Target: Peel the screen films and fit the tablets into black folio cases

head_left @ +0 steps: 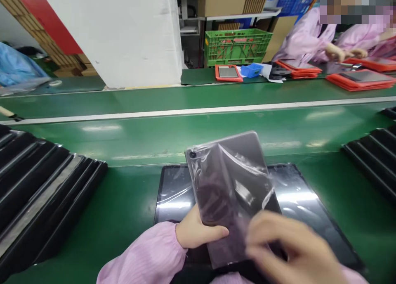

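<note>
My left hand (pixel 198 230) is closed on the lower left side of a dark grey tablet (pixel 213 185), its thumb lying across the back. The tablet is tilted with its back and corner camera towards me. Loose, wrinkled clear plastic film (pixel 244 189) covers the back and catches the light. My right hand (pixel 287 242) is at the tablet's lower right edge with curled fingers. Motion smears it, so whether it grips the film or the tablet cannot be made out. Beneath both hands lies a large glossy dark panel (pixel 297 193) on the green bench.
Stacked dark, film-wrapped flat pieces (pixel 46 185) stand at left, and similar ones (pixel 374 164) at right. Beyond the raised green ledge (pixel 154 102) are a green crate (pixel 238 44), red-cased tablets (pixel 365 77), a blue box (pixel 252 70) and co-workers in pink sleeves (pixel 305 36).
</note>
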### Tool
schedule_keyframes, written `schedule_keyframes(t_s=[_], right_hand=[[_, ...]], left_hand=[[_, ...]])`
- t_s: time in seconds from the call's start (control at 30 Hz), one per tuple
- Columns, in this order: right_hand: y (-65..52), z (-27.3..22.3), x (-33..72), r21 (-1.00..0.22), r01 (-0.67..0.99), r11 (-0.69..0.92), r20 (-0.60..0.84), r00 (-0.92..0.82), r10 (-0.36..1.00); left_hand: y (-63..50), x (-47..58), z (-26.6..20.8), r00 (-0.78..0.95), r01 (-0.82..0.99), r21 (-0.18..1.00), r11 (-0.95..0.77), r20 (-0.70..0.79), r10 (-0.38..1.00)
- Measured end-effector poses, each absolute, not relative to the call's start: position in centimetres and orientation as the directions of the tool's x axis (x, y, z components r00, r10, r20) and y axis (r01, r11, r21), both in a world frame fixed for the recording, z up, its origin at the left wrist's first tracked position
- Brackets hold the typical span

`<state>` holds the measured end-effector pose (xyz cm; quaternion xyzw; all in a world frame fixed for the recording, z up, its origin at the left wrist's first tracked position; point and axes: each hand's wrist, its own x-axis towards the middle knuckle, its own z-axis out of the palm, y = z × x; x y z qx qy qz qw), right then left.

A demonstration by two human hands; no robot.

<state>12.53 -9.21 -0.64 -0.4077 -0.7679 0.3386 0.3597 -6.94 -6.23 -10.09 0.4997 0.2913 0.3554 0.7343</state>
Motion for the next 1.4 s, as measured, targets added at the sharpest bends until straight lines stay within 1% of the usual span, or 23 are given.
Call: schedule_keyframes(t_s=[0.03,0.07,0.1,0.13,0.17,0.2,0.3,0.43,0.53,0.6,0.67,0.73,0.83,0.9,1.0,1.07,1.13,1.23,1.33,1.4], right_hand=[[-8.6,-0.3,13.7,-0.805,0.461,0.373,0.321,-0.189,0.928],[-8.0,-0.2,14.9,-0.806,0.514,0.293,0.358,0.029,0.933],[-7.5,-0.3,16.1,-0.824,0.528,0.205,0.373,0.232,0.898],[-7.1,-0.6,17.2,-0.864,0.485,0.132,0.343,0.377,0.86],[-7.0,-1.1,18.2,-0.903,0.418,0.095,0.3,0.458,0.837],[-7.0,-1.8,18.9,-0.936,0.347,0.064,0.241,0.496,0.834],[-8.1,-4.2,19.7,-0.986,0.165,0.009,0.08,0.427,0.901],[-10.5,-6.8,17.7,-0.998,-0.054,-0.041,-0.056,0.314,0.948],[-12.2,-8.1,15.0,-0.972,-0.231,-0.044,-0.113,0.294,0.949],[-13.2,-8.9,13.2,-0.953,-0.301,-0.024,-0.113,0.283,0.952],[-13.9,-9.6,11.5,-0.954,-0.298,-0.029,-0.105,0.243,0.964],[-14.4,-9.9,10.2,-0.97,-0.229,-0.075,-0.124,0.206,0.971],[-14.7,-9.7,9.6,-0.981,-0.146,-0.129,-0.16,0.224,0.961],[-14.7,-9.6,9.8,-0.973,-0.19,-0.13,-0.17,0.211,0.963],[-14.8,-9.7,10.4,-0.931,-0.336,-0.143,-0.2,0.142,0.97],[-15.0,-10.1,11.0,-0.906,-0.39,-0.167,-0.227,0.113,0.967],[-15.4,-10.6,11.5,-0.903,-0.386,-0.187,-0.241,0.096,0.966],[-15.9,-11.1,12.3,-0.917,-0.343,-0.203,-0.243,0.075,0.967],[-15.9,-10.7,12.8,-0.924,-0.326,-0.202,-0.241,0.084,0.967],[-15.7,-10.1,13.3,-0.936,-0.3,-0.183,-0.238,0.16,0.958]], left_hand=[[-6.2,-7.0,-10.1,0.559,-0.2,0.948,0.249,-0.098,0.823],[-6.1,-7.1,-10.0,0.545,-0.17,0.951,0.257,-0.127,0.829],[-6.1,-7.2,-10.0,0.534,-0.145,0.952,0.271,-0.156,0.831],[-6.2,-7.3,-10.1,0.522,-0.133,0.95,0.284,-0.177,0.835],[-6.2,-7.4,-10.1,0.505,-0.131,0.945,0.299,-0.196,0.84],[-6.3,-7.4,-10.2,0.481,-0.139,0.94,0.313,-0.212,0.851],[-6.7,-7.4,-10.4,0.403,-0.218,0.909,0.355,-0.247,0.881],[-7.2,-7.2,-10.0,0.343,-0.3,0.845,0.443,-0.337,0.877],[-7.3,-7.2,-9.4,0.363,-0.358,0.783,0.508,-0.385,0.849],[-7.3,-7.2,-9.1,0.39,-0.374,0.757,0.535,-0.395,0.832],[-7.4,-7.2,-9.0,0.413,-0.37,0.756,0.541,-0.388,0.824],[-7.5,-7.2,-8.9,0.431,-0.353,0.768,0.535,-0.374,0.821],[-7.7,-7.1,-8.9,0.433,-0.314,0.804,0.505,-0.352,0.829],[-7.7,-7.1,-9.0,0.396,-0.278,0.85,0.449,-0.324,0.859],[-7.3,-7.3,-9.3,0.331,-0.197,0.913,0.356,-0.28,0.901],[-6.6,-7.6,-9.2,0.297,-0.169,0.936,0.307,-0.249,0.922],[-5.9,-8.1,-8.7,0.247,-0.178,0.956,0.235,-0.188,0.951],[-4.9,-9.1,-7.4,0.116,-0.23,0.965,0.126,-0.101,0.988],[-4.3,-9.8,-6.2,0.022,-0.266,0.958,0.104,-0.102,0.995],[-4.0,-10.1,-6.1,0.008,-0.252,0.959,0.128,-0.131,0.991]])
